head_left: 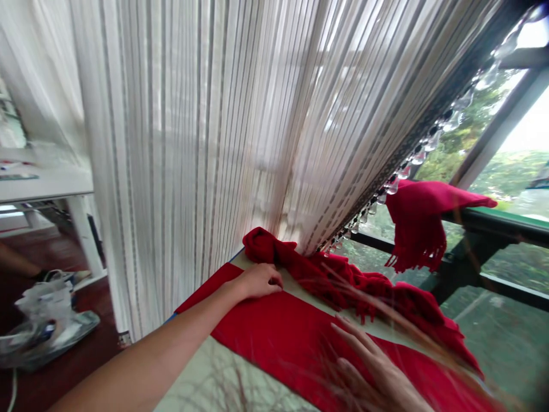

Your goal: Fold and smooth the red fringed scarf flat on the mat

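Observation:
A flat red cloth lies across a pale green surface. My left hand rests at its far edge with the fingers curled; whether they grip the cloth is hard to make out. Over the nearer right part of the cloth, my right hand is spread with its fingers apart, holding nothing, slightly blurred. A bunched red scarf with fringes runs along the back of the surface, beyond both hands. Strands of hair blur the lower part of the view.
Sheer striped curtains with a beaded edge hang behind the surface. Another red fringed cloth drapes over a dark window rail. At left are a white table, plastic bags on the floor and part of a person's leg.

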Demonstrator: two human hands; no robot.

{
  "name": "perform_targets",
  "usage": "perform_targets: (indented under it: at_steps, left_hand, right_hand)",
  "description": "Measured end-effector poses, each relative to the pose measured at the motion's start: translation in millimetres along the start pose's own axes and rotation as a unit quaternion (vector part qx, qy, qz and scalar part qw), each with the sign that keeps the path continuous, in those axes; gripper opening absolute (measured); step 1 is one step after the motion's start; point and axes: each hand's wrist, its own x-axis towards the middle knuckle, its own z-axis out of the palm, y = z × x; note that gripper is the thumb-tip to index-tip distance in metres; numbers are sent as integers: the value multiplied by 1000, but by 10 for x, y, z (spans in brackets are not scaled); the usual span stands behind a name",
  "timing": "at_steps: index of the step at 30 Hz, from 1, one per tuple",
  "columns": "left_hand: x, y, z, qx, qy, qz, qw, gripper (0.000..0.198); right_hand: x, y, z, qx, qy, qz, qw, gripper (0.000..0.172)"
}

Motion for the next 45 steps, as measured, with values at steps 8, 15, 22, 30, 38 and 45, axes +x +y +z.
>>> perform_targets:
  at_steps: [8,15,22,30,38,45]
  left_hand:
    - [46,-15,148,-1,16,8,1000,19]
    - [18,-93,170,-7,31,26,999,21]
    - [36,-88,150,2,45,5,999,21]
    - [29,-76,66,-2,36,-7,999,17]
    - [-74,-39,-311,-30,42,-10,999,18]
    - [-810,-257,-926,-77,112,-148,980,34]
  right_hand:
    - [629,-918,44,59,-128,-23,990,62]
    - [698,-961,267,95,-182,-62,977,67]
    - [653,-887,270,108,-163,-52,979,57]
    - [611,-934,195,119,-147,-35,981,53]
    - [564,-820,177,107,-8,13,994,44]
    - [543,-457,153,20,82,12,996,46]
